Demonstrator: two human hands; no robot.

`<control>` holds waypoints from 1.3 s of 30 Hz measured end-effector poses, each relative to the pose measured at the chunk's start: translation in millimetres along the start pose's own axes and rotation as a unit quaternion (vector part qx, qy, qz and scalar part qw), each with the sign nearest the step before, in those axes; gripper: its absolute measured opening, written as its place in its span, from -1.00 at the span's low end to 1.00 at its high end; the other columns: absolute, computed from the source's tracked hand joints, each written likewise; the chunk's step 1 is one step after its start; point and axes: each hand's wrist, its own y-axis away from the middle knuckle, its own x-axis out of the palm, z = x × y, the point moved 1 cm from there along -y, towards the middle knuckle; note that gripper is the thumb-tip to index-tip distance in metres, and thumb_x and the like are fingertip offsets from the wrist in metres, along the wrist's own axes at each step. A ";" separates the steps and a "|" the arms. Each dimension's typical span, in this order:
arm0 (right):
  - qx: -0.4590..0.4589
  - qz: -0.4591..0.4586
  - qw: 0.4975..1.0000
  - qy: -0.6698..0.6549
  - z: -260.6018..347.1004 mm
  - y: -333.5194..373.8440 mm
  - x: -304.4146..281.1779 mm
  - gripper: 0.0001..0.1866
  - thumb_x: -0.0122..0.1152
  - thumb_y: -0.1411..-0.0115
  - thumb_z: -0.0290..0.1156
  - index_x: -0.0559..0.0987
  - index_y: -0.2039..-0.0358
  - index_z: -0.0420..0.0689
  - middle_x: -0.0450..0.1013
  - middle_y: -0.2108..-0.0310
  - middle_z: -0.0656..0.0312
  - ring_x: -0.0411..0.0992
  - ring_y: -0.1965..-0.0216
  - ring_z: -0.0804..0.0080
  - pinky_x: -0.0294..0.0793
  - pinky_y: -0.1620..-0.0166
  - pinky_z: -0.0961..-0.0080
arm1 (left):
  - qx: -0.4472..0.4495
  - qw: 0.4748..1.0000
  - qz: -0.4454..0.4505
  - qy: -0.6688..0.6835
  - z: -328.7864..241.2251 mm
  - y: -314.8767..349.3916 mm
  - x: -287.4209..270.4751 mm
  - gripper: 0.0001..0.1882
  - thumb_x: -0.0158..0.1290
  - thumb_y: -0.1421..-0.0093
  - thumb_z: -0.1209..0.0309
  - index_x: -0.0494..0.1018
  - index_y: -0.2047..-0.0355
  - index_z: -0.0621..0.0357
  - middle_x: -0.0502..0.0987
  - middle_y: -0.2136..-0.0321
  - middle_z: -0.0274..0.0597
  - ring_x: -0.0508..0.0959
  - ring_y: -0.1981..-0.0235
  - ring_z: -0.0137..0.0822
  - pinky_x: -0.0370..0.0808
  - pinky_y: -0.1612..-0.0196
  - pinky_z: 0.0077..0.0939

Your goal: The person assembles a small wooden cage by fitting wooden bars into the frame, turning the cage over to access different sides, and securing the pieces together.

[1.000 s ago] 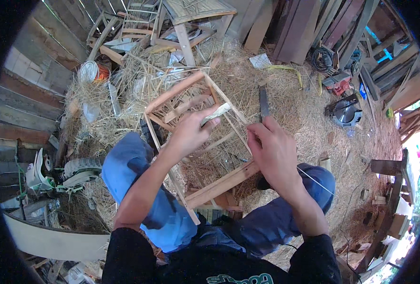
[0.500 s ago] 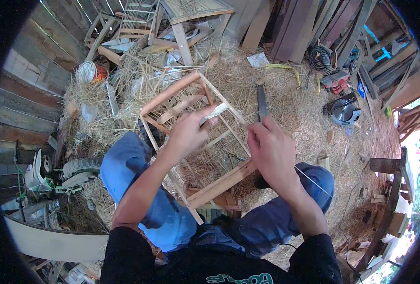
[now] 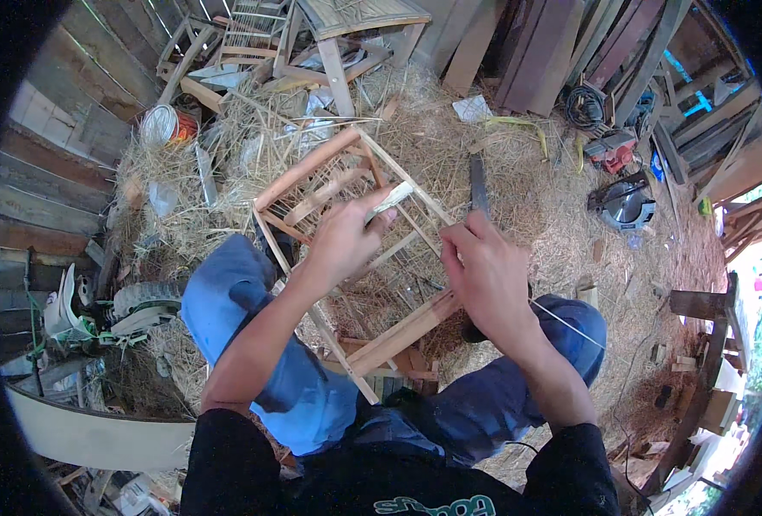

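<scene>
A wooden chair frame [image 3: 310, 167] with open slats and rails lies between my knees. Over its middle, my left hand [image 3: 344, 242] is closed, with a short, pale, flattish piece [image 3: 391, 197] pinched between thumb and fingers. What that piece is made of, I cannot make out. Beside the frame's right-hand rail, my right hand [image 3: 490, 273] is closed in a pinch with its fingertips turned inward. From behind that hand a thin white strand [image 3: 568, 329] runs across my right knee. Whether the right fingertips grip the strand's other end is hidden.
Straw and shavings cover the floor. A handsaw [image 3: 479, 185] lies beyond my right hand; a circular saw [image 3: 625, 203] rests farther right. A wooden stool [image 3: 338, 69] stands at the back, boards [image 3: 531, 52] lean behind, and a wire spool [image 3: 159, 125] sits at left.
The chair frame's near end has shifted slightly to the right. Both hands keep nearly the same place and grip; the pale piece has tilted up a little.
</scene>
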 end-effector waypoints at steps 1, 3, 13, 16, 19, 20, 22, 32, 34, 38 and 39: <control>-0.006 -0.002 1.000 -0.005 0.6 0.2 2.1 -0.91 0.30 -0.10 -0.49 0.55 0.38 -0.14 0.40 0.35 0.15 0.54 0.25 0.13 0.56 0.28 0.18 | -0.007 1.000 0.000 0.010 0.8 0.6 0.2 -0.53 0.10 -0.39 0.23 0.47 -0.23 0.19 0.60 -0.04 0.16 0.58 -0.12 0.07 0.42 -0.22 -0.22; -0.001 0.001 1.000 -0.001 0.9 -0.1 2.8 -0.90 0.31 -0.09 -0.49 0.54 0.39 -0.14 0.40 0.36 0.15 0.53 0.24 0.13 0.56 0.29 0.18 | -0.002 1.000 -0.008 0.020 5.1 -0.6 3.1 -0.52 0.10 -0.40 0.24 0.46 -0.24 0.20 0.61 -0.04 0.17 0.59 -0.10 0.05 0.42 -0.22 -0.23; -0.024 -0.007 0.999 0.038 -3.8 -2.2 -1.0 -0.94 0.25 -0.05 -0.52 0.53 0.43 -0.15 0.39 0.38 0.15 0.52 0.28 0.14 0.55 0.33 0.18 | -0.002 1.000 -0.002 -0.002 6.2 -2.4 5.1 -0.53 0.11 -0.39 0.26 0.47 -0.24 0.16 0.63 -0.01 0.15 0.62 -0.08 0.02 0.47 -0.16 -0.25; -0.013 -0.013 0.999 0.026 -2.5 -2.4 -2.6 -0.92 0.26 -0.05 -0.52 0.53 0.42 -0.14 0.39 0.38 0.15 0.52 0.28 0.14 0.54 0.34 0.18 | 0.035 0.999 -0.039 -0.006 11.4 -1.8 8.4 -0.57 0.12 -0.35 0.23 0.51 -0.21 -0.03 0.64 0.08 0.16 0.61 0.06 0.18 0.52 -0.06 -0.03; -0.002 -0.039 0.999 0.009 -4.0 -2.1 -3.8 -0.94 0.26 -0.10 -0.51 0.55 0.40 -0.13 0.39 0.37 0.16 0.52 0.27 0.14 0.54 0.35 0.19 | -0.021 1.000 0.009 0.003 3.4 -0.2 2.7 -0.56 0.12 -0.35 0.23 0.51 -0.22 -0.05 0.64 0.17 0.22 0.62 0.10 0.18 0.52 -0.04 -0.02; 0.003 -0.037 0.999 0.009 -5.2 -1.4 -3.3 -0.94 0.28 -0.13 -0.48 0.58 0.36 -0.12 0.39 0.38 0.17 0.53 0.29 0.14 0.53 0.33 0.19 | 0.000 1.000 0.002 -0.010 5.2 -0.6 4.4 -0.56 0.12 -0.36 0.22 0.50 -0.22 -0.05 0.64 0.20 0.24 0.62 0.11 0.19 0.52 -0.03 -0.02; 0.012 -0.032 0.999 0.007 -6.5 0.1 -1.6 -0.91 0.31 -0.20 -0.44 0.64 0.28 -0.10 0.41 0.38 0.18 0.54 0.32 0.14 0.52 0.31 0.20 | 0.037 0.999 -0.014 -0.032 14.7 0.5 8.9 -0.56 0.11 -0.36 0.21 0.50 -0.23 -0.06 0.64 0.25 0.26 0.62 0.13 0.20 0.52 -0.01 -0.02; -0.005 0.023 0.998 0.053 -11.3 2.8 3.2 -0.97 0.23 -0.12 -0.51 0.55 0.40 -0.14 0.43 0.33 0.17 0.53 0.21 0.16 0.58 0.26 0.23 | 0.053 0.998 0.007 -0.015 15.2 6.2 27.2 -0.58 0.12 -0.36 0.22 0.52 -0.20 -0.01 0.63 0.33 0.24 0.64 0.19 0.21 0.54 0.05 -0.01; -0.018 0.021 0.998 0.050 -8.0 2.0 5.8 -0.96 0.22 -0.10 -0.52 0.55 0.40 -0.14 0.44 0.33 0.17 0.53 0.21 0.17 0.59 0.26 0.23 | 0.049 0.999 0.001 -0.022 11.3 7.4 24.4 -0.58 0.11 -0.37 0.22 0.52 -0.19 0.00 0.63 0.34 0.25 0.64 0.20 0.20 0.54 0.07 -0.01; -0.023 0.011 0.998 0.066 -7.2 2.1 4.4 -0.94 0.24 -0.07 -0.51 0.56 0.40 -0.12 0.44 0.33 0.18 0.53 0.23 0.19 0.59 0.29 0.24 | 0.068 0.997 -0.009 -0.032 7.3 6.1 25.1 -0.59 0.10 -0.37 0.22 0.53 -0.19 0.00 0.62 0.36 0.25 0.63 0.22 0.20 0.54 0.10 -0.01; -0.022 0.007 0.997 0.073 -7.7 1.4 3.0 -0.93 0.24 -0.06 -0.51 0.56 0.40 -0.12 0.44 0.33 0.18 0.53 0.23 0.20 0.59 0.29 0.25 | 0.054 0.998 0.001 -0.028 6.5 5.8 24.4 -0.59 0.10 -0.37 0.22 0.53 -0.19 0.00 0.62 0.36 0.25 0.63 0.23 0.20 0.54 0.10 -0.01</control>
